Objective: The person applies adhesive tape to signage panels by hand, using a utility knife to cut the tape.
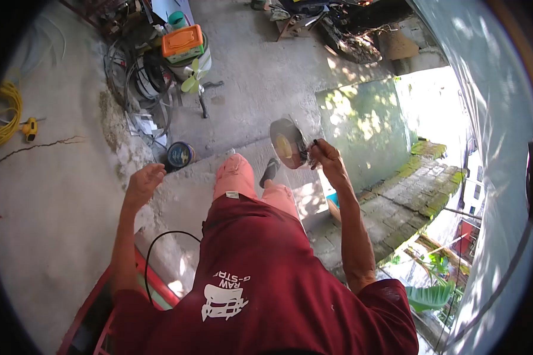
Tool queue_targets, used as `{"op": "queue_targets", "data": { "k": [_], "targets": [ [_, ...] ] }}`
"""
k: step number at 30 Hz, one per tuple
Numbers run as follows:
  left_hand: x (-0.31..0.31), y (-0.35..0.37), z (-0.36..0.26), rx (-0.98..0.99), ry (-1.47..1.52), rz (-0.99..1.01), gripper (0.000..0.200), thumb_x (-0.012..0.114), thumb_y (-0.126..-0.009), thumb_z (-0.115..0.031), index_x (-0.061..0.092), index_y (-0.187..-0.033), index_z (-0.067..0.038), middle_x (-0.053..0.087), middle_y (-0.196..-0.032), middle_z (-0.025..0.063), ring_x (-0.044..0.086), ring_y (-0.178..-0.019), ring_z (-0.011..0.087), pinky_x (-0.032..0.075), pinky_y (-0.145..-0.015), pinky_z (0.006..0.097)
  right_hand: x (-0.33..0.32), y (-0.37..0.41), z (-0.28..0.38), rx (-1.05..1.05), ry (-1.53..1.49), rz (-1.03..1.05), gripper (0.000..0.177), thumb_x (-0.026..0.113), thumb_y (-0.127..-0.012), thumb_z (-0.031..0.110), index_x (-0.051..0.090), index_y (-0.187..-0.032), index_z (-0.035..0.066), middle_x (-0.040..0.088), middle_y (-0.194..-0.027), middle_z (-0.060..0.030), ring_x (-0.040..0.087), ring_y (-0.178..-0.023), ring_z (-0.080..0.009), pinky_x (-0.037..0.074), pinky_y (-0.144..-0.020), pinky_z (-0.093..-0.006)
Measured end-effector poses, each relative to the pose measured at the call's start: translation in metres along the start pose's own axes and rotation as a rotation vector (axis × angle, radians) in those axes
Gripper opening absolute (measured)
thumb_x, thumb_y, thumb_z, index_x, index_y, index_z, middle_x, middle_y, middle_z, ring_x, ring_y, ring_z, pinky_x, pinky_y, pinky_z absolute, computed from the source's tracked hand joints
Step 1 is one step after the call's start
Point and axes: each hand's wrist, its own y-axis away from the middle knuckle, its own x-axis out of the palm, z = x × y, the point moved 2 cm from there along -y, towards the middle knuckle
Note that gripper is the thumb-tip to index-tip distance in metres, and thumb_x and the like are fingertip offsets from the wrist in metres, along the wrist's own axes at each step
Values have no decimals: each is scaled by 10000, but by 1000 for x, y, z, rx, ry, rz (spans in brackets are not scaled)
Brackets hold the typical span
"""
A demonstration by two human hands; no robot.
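My right hand (328,160) is closed around the dark handle of a round pan-like vessel (285,143). Its inside looks grey and brown with a yellowish patch, and its right edge is dark. The vessel hangs beside my leg, above the concrete step. On the other side, my left hand (145,184) is raised with its fingers curled in, and nothing shows in them. Just past its fingertips, a round tin (180,155) with a dark blue top stands near the step's edge, overlapping a dark spot by the fingers.
Ahead are an orange-lidded box (182,41) on a bucket, a pale green fan blade (192,77) and coiled cables (139,83). A yellow cord (6,112) lies far left. At right runs a mossy block wall (397,204); a red rail (92,302) is behind my left arm.
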Motion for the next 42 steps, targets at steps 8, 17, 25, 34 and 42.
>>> {"op": "queue_targets", "data": {
  "k": [8,17,25,34,42],
  "targets": [
    [197,-152,-159,1057,-522,-443,515,757,-839,-241,589,-1280,-35,618,-1267,165,557,-1209,350,404,-1049,435,-27,-140,-15,-550,513,256,145,620,-927,148,645,-946,6,612,-815,-170,595,-712,-314,481,-681,-370],
    [321,-330,-200,1049,-258,-128,128,750,-844,-150,716,-931,-63,683,-829,102,654,-736,288,501,-695,376,-93,-225,-25,-555,540,-16,85,655,-874,98,704,-895,32,632,-814,-140,644,-767,-348,500,-675,-427],
    [311,-558,-178,1091,-227,-41,122,736,-837,-144,721,-929,-66,706,-854,112,686,-735,303,542,-661,372,-81,-430,-106,-581,564,-176,62,638,-858,69,674,-888,28,640,-829,-150,637,-759,-359,505,-679,-428],
    [214,-759,-183,1135,-261,-178,130,739,-757,-92,644,-836,-54,650,-787,94,659,-787,300,512,-699,415,-41,-693,-106,-495,516,-14,149,650,-755,73,707,-852,-26,668,-753,-129,635,-681,-210,491,-636,-345],
    [134,-883,-215,989,-288,-548,129,702,-714,-28,616,-808,-43,607,-755,113,614,-726,326,495,-644,417,-14,-901,-38,-405,434,354,202,637,-790,161,702,-840,-25,653,-686,-100,613,-651,-138,480,-604,-305]
  ]
}}
